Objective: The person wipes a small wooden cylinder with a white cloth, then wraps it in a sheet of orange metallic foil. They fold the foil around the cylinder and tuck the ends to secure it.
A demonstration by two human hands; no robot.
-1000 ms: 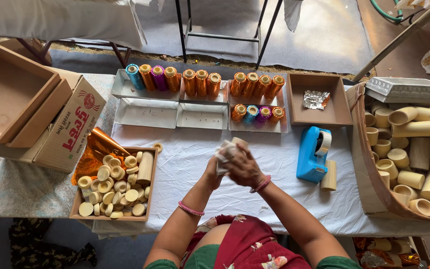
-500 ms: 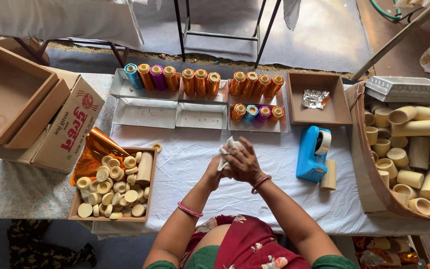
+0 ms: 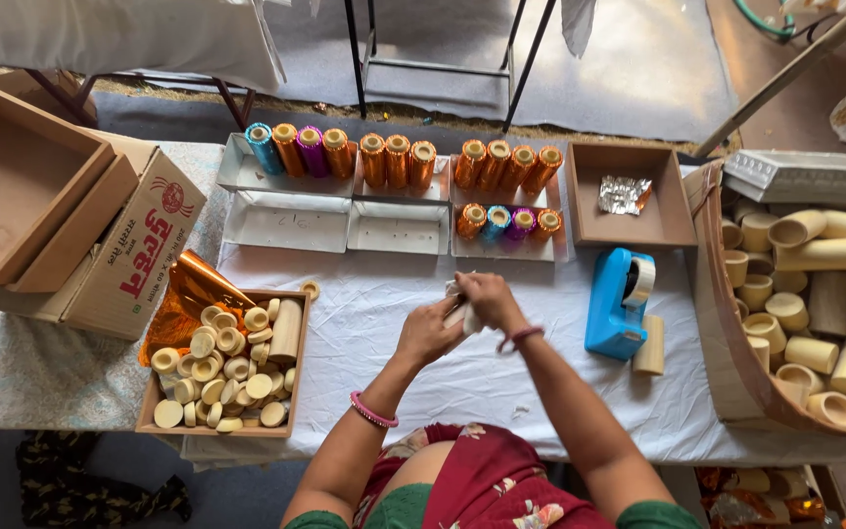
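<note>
While both hands, left hand and right hand, clasp one tube, apparently half-wrapped, many bare tubes await; wrapped tubes fill trays.

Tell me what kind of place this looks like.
Probably a small craft or packing workbench: foil-wrapped orange, blue and purple tubes lined in white trays, a basket of plain cream cardboard tubes, and a blue tape dispenser.
</note>
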